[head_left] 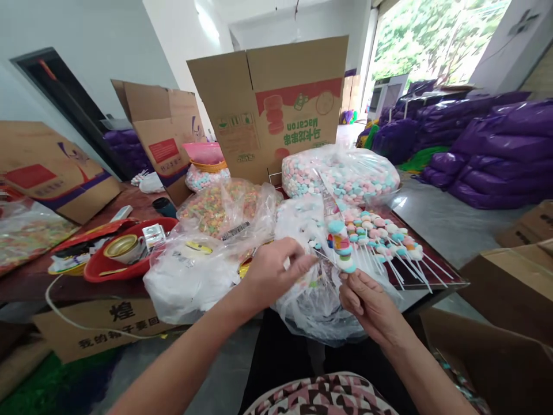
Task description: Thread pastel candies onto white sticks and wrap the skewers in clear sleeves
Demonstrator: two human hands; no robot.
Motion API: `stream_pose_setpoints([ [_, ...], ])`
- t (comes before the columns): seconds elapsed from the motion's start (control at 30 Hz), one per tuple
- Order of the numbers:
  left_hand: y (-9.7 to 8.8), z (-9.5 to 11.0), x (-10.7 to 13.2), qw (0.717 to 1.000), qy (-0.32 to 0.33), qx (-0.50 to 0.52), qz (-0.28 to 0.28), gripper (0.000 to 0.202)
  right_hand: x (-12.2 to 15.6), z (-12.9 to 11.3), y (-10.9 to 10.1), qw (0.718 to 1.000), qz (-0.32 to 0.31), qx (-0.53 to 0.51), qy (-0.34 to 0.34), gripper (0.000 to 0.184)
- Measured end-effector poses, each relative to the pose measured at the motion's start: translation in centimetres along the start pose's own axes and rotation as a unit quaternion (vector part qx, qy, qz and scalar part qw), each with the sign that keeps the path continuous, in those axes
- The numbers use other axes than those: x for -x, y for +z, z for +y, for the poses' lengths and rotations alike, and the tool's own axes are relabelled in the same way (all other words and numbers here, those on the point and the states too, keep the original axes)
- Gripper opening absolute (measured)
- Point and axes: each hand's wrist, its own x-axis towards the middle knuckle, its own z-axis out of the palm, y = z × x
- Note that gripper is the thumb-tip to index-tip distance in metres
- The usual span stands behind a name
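Observation:
My right hand pinches the lower end of a marshmallow skewer, a stack of blue, white and coloured pieces that seems to be inside a clear printed wrapper. Left of it, my left hand has its fingers drawn together near the skewer's base; whatever they hold is too small to make out. A thin dark strip shows between the two hands. Beneath them lies a crumpled clear plastic bag over my lap and the table edge. Several finished marshmallow sticks lie heaped to the right, their white sticks pointing toward me.
Behind the sticks sits a big bag of pastel marshmallows, before a tall open carton. To the left are a bag of orange-green candy, a white plastic bag and a red basin. Cartons stand at right.

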Motion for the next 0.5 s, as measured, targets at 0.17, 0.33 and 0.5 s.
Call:
stream_pose_setpoints([
  [0.17, 1.0, -3.9, -1.6, 0.896, -0.129, 0.426, -0.011, 0.066, -0.1, 0.8, 0.7, 1.0, -0.003, 0.024, 0.006, 0.035],
  [0.33, 3.8, -2.4, -3.5, 0.836, -0.13, 0.53, 0.054, 0.058, 0.0, 1.8, 1.4, 0.995, 0.007, 0.095, 0.018, 0.042],
  [0.5, 6.9, -3.1, -3.1, 0.8, -0.203, 0.545, 0.145, 0.04, -0.8, 2.0, 2.0, 0.992, 0.029, 0.122, 0.016, 0.042],
])
